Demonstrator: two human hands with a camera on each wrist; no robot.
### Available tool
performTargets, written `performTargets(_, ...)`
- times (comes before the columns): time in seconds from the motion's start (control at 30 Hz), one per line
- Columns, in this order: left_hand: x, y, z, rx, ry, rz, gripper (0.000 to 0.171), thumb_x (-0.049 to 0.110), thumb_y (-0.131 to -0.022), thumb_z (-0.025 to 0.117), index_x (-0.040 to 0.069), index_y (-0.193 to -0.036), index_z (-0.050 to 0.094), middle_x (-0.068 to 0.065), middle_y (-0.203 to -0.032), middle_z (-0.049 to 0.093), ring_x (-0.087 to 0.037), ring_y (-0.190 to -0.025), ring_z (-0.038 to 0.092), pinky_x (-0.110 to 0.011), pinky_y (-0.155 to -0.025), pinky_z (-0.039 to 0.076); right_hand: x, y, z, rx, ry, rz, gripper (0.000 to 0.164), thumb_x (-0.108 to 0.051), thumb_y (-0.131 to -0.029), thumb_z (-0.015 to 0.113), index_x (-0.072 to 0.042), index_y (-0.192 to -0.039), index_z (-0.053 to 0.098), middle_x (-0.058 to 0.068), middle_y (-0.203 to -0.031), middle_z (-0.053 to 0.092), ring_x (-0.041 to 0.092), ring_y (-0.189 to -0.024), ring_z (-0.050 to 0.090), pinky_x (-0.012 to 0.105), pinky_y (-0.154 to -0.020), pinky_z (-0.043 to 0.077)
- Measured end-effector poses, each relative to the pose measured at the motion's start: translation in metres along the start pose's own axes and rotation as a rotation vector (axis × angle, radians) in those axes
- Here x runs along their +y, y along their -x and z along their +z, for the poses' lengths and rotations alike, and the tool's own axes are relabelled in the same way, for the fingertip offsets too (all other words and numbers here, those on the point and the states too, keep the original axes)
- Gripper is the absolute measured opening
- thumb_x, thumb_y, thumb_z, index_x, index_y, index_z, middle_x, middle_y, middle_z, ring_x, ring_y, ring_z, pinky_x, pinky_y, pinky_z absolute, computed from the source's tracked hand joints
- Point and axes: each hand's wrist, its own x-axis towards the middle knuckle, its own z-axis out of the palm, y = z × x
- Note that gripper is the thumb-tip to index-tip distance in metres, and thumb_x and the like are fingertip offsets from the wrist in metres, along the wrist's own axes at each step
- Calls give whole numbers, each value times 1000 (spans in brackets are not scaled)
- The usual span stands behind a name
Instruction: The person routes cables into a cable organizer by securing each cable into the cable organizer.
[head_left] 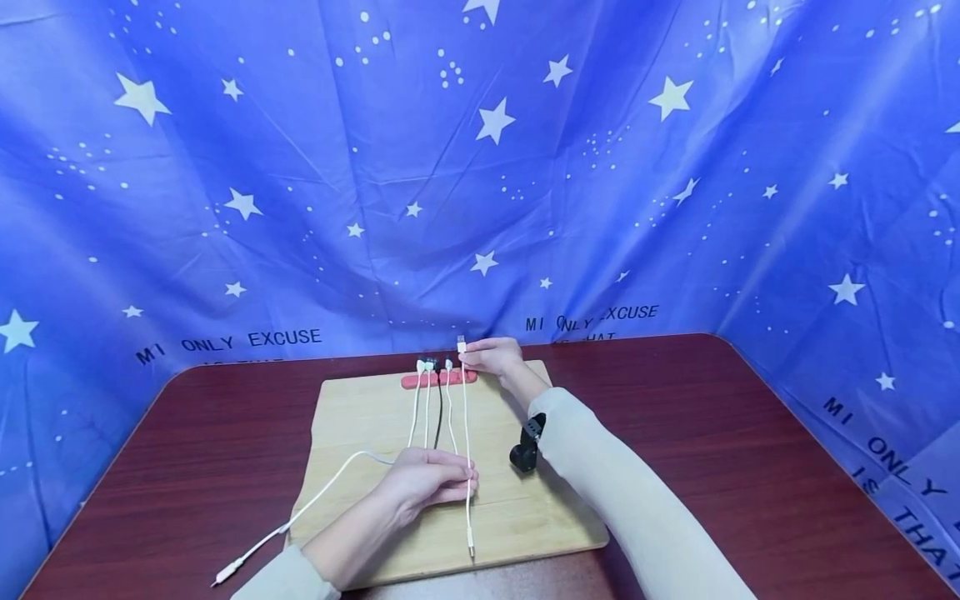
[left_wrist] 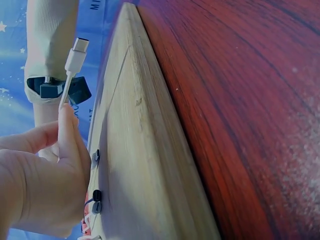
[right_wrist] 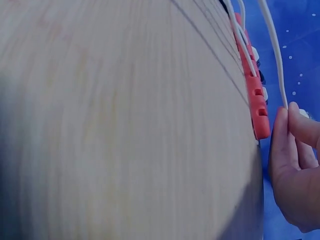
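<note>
A white USB cable (head_left: 467,417) runs upright between both hands over the board. My right hand (head_left: 495,357) pinches its upper end just below the USB-A plug (head_left: 461,343), above the right end of a red cable holder (head_left: 410,382). Lower down, my left hand (head_left: 423,483) pinches the same cable between thumb and fingers. Its USB-C plug (left_wrist: 76,57) sticks out past the left fingertips. In the right wrist view, the cable (right_wrist: 275,45) passes into the right hand (right_wrist: 295,167), beside the red holder (right_wrist: 257,107) but apart from it.
Several white cables (head_left: 413,417) and a black cable (head_left: 439,417) sit in the holder at the far edge of a wooden board (head_left: 360,408). One white cable end (head_left: 228,572) lies toward the front left of the dark red table (head_left: 202,450). Behind hangs a blue star curtain (head_left: 420,150).
</note>
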Motion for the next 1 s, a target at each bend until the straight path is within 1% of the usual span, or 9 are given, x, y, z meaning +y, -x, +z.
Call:
performTargets(0.13,-2,0,-1,26,1,15,30,-9,-84,61,-23,-111,57,-8,-78,73,-10,-70,70,-25,-75,62,2,0,1,6,71,-30,31,4,-71,80,3,-102,72,18,-100,74,6,-66,68,24,-75,61)
performTargets(0.27,-4,0,-2,58,-4,23,29,-9,-83,62,-23,-108,57,-5,-73,71,-9,-67,69,-24,-73,62,5,-3,3,9,196,-51,30,-3,-70,82,-3,-99,75,14,-103,74,11,-77,70,23,-80,60)
performTargets(0.43,-5,1,-1,106,-66,41,25,-9,-80,64,-22,-102,60,-6,-71,71,-9,-62,68,-25,-68,62,7,-5,6,45,344,-107,28,-9,-68,85,-9,-95,77,9,-103,75,23,-104,66,33,-105,49)
performTargets(0.53,-5,3,2,148,-140,52,22,-10,-77,67,-19,-96,63,-8,-69,71,-8,-59,68,-25,-65,62,7,-4,9,70,384,-132,26,-10,-67,86,-10,-92,77,7,-97,76,23,-110,65,34,-111,43)
performTargets(0.6,-6,4,5,171,-189,57,20,-11,-74,68,-18,-92,65,-10,-68,72,-8,-56,67,-25,-62,62,7,-3,11,98,411,-136,23,-11,-66,86,-11,-88,78,6,-94,77,22,-106,65,32,-106,47)
performTargets(0.7,-6,4,7,196,-254,65,17,-12,-72,69,-16,-88,66,-16,-68,72,-9,-54,67,-26,-60,62,6,0,16,132,466,-152,13,-10,-67,86,-12,-79,78,5,-92,77,20,-95,66,26,-84,56)
performTargets(0.8,-4,4,8,204,-293,69,16,-12,-72,69,-15,-87,66,-22,-71,72,-10,-53,67,-27,-59,62,3,1,19,136,518,-175,8,-11,-68,84,-13,-72,77,5,-89,76,17,-83,62,19,-65,53)
performTargets(0.9,-3,2,9,189,-298,66,15,-12,-73,69,-15,-87,66,-25,-73,72,-10,-54,67,-28,-59,62,2,1,20,120,554,-188,9,-11,-69,84,-13,-73,76,5,-84,76,13,-74,62,16,-60,50)
performTargets(1.0,-3,0,9,169,-287,50,15,-12,-73,69,-16,-88,66,-26,-74,72,-10,-55,68,-28,-60,62,1,1,18,87,530,-168,14,-6,-69,83,-10,-80,75,7,-82,76,12,-69,66,18,-62,56)
